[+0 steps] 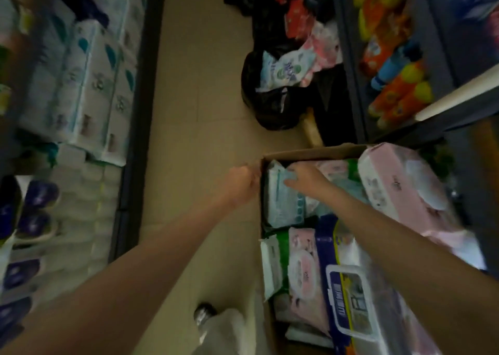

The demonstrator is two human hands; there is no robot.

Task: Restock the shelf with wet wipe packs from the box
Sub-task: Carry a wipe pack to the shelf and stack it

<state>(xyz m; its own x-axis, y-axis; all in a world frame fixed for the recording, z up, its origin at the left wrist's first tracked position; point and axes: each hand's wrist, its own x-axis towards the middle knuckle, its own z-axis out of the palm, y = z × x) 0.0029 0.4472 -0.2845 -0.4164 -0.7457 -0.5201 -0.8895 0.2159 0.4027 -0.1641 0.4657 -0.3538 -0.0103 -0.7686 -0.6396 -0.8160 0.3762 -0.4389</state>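
From the head camera, looking down a narrow aisle, one open cardboard box (310,153) stands on the beige tiled floor (205,111) at the near right, its brown rim showing along the far edge. It is packed with soft, glossy plastic wet wipe packs; the blur makes an exact count unsure, but about seven show: one pale blue pack (280,206) at the far left corner, one green-edged pack (280,249) nearer, one pink pack with an oval flip lid (303,268), one navy-and-yellow pack with a rectangular hard lid (351,295), and one large pink pack (405,190) lying across the box's right side, above the rest.

Two bare forearms reach in from the near edge. The right hand (305,179) lies on the pale blue pack, its fingers curled over the pack's far end in a grasp. The left hand (243,184) is just left of the box's far left corner, fingers bent inward toward the cardboard edge; whether they pinch it cannot be told through the blur.

On the left, one dark-framed shelf (132,138) holds rows of blocky white tissue packs (89,90), with several purple-marked packs (32,219) nearer. At the far right, a second shelf (445,100) holds orange-and-yellow bottles (399,95). Between them on the floor, two crumpled black plastic bags (272,106) sit, with a few blue, pink and red wipe packs (291,68) on them. One clear plastic bottle with a dark cap (208,319) is at the near edge, left of the box.
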